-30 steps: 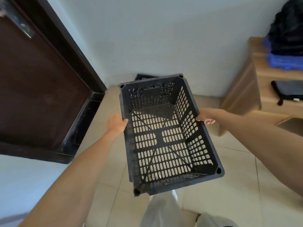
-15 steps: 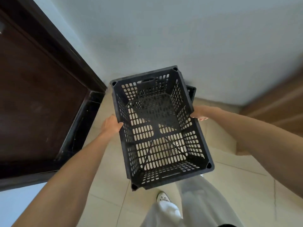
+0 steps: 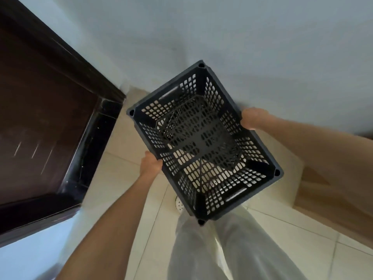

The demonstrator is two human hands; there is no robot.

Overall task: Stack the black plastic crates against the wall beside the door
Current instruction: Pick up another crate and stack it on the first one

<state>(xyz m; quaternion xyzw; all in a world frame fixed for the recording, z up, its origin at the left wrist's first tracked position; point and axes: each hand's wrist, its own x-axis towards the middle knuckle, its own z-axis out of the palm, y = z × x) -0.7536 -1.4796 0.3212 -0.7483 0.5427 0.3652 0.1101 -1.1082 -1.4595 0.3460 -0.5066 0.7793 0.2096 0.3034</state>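
Observation:
I hold a black perforated plastic crate (image 3: 203,142) in the air, open side up, turned at an angle, close to the pale wall (image 3: 222,37). My left hand (image 3: 150,163) grips its left long side. My right hand (image 3: 253,118) grips its right long side near the far end. Through the slotted bottom more dark lattice shows directly below; I cannot tell for sure that it is another crate. The dark brown door (image 3: 40,118) is on the left.
The door's dark frame (image 3: 96,142) meets the beige tiled floor (image 3: 125,178) just left of the crate. A wooden cabinet (image 3: 331,195) stands at the right. My legs in light trousers (image 3: 222,249) and a white shoe (image 3: 179,204) are below the crate.
I have stepped closer to the wall and look more steeply down. The crate has turned clockwise and now hangs over the spot where the floor crate showed before.

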